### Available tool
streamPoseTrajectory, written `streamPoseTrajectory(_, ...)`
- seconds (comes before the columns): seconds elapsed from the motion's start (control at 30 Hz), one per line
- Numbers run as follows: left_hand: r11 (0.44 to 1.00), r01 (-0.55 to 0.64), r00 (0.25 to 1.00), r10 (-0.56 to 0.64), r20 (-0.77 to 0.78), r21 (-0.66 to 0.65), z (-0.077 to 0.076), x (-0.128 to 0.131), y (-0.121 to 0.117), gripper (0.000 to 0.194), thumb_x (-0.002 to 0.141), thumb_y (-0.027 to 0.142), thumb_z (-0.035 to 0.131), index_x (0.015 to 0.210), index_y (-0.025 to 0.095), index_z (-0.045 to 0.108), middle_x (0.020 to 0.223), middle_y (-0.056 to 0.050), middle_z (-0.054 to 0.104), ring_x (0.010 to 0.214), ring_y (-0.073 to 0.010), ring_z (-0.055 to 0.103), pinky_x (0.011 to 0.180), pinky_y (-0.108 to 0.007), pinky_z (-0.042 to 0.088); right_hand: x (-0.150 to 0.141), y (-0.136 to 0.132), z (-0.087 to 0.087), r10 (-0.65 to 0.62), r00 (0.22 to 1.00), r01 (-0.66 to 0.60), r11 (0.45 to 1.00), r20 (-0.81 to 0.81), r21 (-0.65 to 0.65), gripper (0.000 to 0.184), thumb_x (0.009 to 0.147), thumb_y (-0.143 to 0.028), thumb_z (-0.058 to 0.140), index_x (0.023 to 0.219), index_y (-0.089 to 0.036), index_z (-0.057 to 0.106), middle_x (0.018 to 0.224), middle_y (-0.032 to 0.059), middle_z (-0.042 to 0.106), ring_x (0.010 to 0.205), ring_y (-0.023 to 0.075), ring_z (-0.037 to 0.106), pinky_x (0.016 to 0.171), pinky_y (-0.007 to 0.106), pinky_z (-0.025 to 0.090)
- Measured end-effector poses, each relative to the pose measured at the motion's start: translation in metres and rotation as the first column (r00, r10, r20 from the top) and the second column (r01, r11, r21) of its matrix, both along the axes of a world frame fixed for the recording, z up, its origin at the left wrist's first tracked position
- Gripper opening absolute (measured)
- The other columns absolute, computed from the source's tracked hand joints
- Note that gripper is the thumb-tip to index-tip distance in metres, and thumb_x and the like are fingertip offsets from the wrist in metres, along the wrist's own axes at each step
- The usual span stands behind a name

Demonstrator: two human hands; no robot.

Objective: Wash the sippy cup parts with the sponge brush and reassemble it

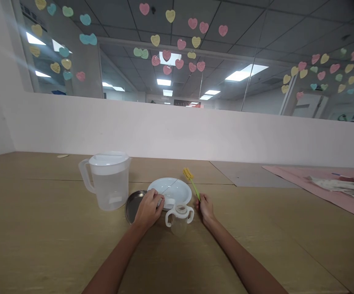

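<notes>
My right hand (206,209) is closed around the green handle of a bottle brush (192,181), its yellow head pointing up and away. With fingers pinched, my left hand (149,209) holds a small white lid-like piece (169,202) at the near edge of a white plate (179,189); the fingers partly hide it. A thin pale line, perhaps a straw, runs up over the plate from there. Between my hands stands a clear baby cup (179,226) with two white handles and an open top. Under my left hand lies a round metal dish (132,206), partly covered.
A translucent lidded pitcher (111,185) stands to the left of the dish. At the far right, a pink mat (290,174) carries a crumpled whitish cloth (342,187). A low white wall (177,134) with glass above borders the wooden table (57,245).
</notes>
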State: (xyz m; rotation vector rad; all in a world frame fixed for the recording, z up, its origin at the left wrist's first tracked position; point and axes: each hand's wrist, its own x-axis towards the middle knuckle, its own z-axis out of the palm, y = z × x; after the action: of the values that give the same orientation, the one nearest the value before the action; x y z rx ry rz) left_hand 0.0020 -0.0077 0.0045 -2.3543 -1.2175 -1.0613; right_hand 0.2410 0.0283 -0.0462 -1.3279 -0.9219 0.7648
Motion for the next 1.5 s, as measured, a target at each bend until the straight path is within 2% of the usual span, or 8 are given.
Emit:
streamPoseTrajectory(0.2,0.999,-0.016,0.999,0.015,0.034,0.033,0.0,-0.003,0.001,0.023,0.086,0.022,0.039,0.088,0.019,0.061,0.084,-0.005,0.052,0.079,-0.0166,0.052,0.074,-0.03,0.045,0.0,0.0,-0.001,0.003,1.0,-0.003,1.0,0.009,-0.002,0.025,0.08,-0.042,0.035,0.069,-0.022,0.044,0.046,-0.004,0.046,0.039,0.0119,0.043,0.039,0.023,0.034)
streamPoseTrajectory(0.4,0.999,0.037,0.995,-0.04,0.093,0.037,0.002,-0.003,-0.001,0.026,0.083,0.016,0.039,0.095,0.019,0.061,0.092,-0.007,0.053,0.086,-0.0179,0.054,0.079,-0.032,0.046,0.0,0.001,-0.002,0.004,1.0,-0.004,1.0,0.001,-0.005,0.025,0.079,-0.043,0.035,0.069,-0.022,0.044,0.047,-0.0035,0.047,0.039,0.0122,0.044,0.038,0.023,0.034)
streamPoseTrajectory(0.67,0.997,0.054,0.987,-0.062,0.148,0.06,0.002,-0.003,-0.002,0.025,0.079,0.012,0.039,0.092,0.018,0.06,0.104,-0.009,0.052,0.09,-0.0171,0.056,0.082,-0.031,0.047,0.0,0.0,0.0,0.013,1.0,-0.013,1.0,-0.009,0.004,0.024,0.078,-0.041,0.037,0.068,-0.021,0.045,0.047,-0.004,0.046,0.039,0.0117,0.044,0.039,0.023,0.033)
streamPoseTrajectory(0.8,1.0,0.013,0.994,-0.012,0.11,-0.002,0.002,-0.004,-0.001,0.025,0.077,0.011,0.039,0.089,0.018,0.059,0.097,-0.007,0.055,0.088,-0.0173,0.056,0.079,-0.029,0.047,-0.001,0.0,-0.001,0.006,1.0,-0.006,1.0,-0.012,0.003,0.024,0.078,-0.041,0.037,0.068,-0.021,0.046,0.046,-0.0037,0.047,0.039,0.012,0.044,0.039,0.023,0.034)
streamPoseTrajectory(1.03,0.977,-0.183,0.981,0.188,0.039,-0.11,0.007,-0.007,-0.004,0.021,0.076,0.018,0.045,0.089,0.019,0.061,0.085,-0.006,0.06,0.083,-0.0224,0.057,0.076,-0.035,0.043,0.0,0.001,-0.002,0.009,1.0,-0.009,1.0,-0.016,0.004,0.025,0.078,-0.043,0.038,0.069,-0.021,0.047,0.047,-0.0038,0.048,0.039,0.0122,0.045,0.038,0.023,0.033)
streamPoseTrajectory(1.17,0.964,-0.06,0.971,0.117,0.208,-0.259,0.01,-0.008,-0.004,0.024,0.076,0.016,0.042,0.089,0.019,0.061,0.082,-0.003,0.06,0.071,-0.0166,0.056,0.068,-0.029,0.044,0.0,0.001,-0.003,0.004,1.0,-0.004,1.0,-0.015,0.016,0.026,0.077,-0.043,0.038,0.068,-0.021,0.047,0.045,-0.0035,0.047,0.038,0.0121,0.044,0.038,0.023,0.033)
streamPoseTrajectory(1.3,0.94,0.126,0.845,0.065,0.531,-0.316,0.013,-0.008,-0.002,0.022,0.072,0.018,0.048,0.087,0.018,0.062,0.078,-0.001,0.06,0.06,-0.0127,0.054,0.066,-0.028,0.045,-0.001,0.001,-0.004,-0.005,1.0,0.005,0.999,-0.02,0.037,0.026,0.077,-0.045,0.039,0.07,-0.021,0.048,0.045,-0.0044,0.047,0.037,0.0121,0.043,0.037,0.024,0.033)
streamPoseTrajectory(1.5,0.849,0.419,0.437,0.124,0.891,-0.323,0.02,-0.008,0.001,0.038,0.055,0.023,0.069,0.092,0.015,0.062,0.085,-0.003,0.065,0.077,-0.017,0.06,0.07,-0.027,0.047,0.001,0.001,-0.002,-0.068,0.998,0.067,0.994,0.011,0.084,0.027,0.077,-0.045,0.038,0.07,-0.021,0.049,0.049,-0.0032,0.051,0.04,0.0133,0.044,0.04,0.025,0.033)
